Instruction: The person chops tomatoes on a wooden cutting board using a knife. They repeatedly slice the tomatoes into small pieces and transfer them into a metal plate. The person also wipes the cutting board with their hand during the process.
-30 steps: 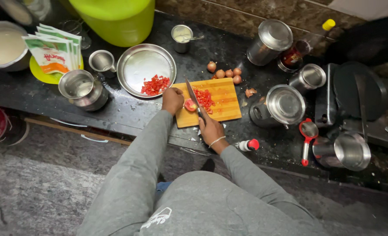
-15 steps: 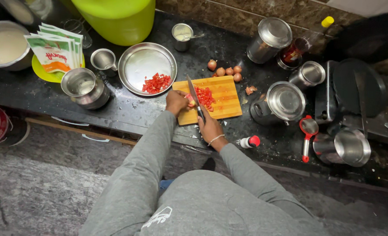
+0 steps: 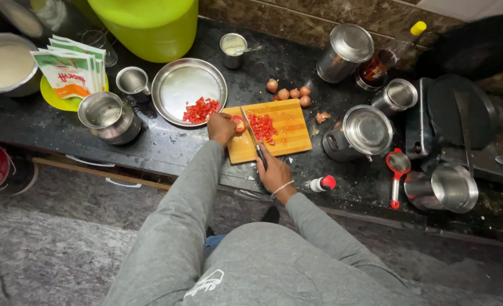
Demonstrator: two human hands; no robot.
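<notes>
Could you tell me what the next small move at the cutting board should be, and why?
Probably another downward slice. The left hand pins a tomato piece on the cutting board, the knife in the right hand lies right beside it, and chopped tomato already sits past the blade.

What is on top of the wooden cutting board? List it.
On the cutting board lie chopped tomato pieces and a tomato piece under the left hand. The right hand holds a knife across it. The hand covers most of that tomato piece.
</notes>
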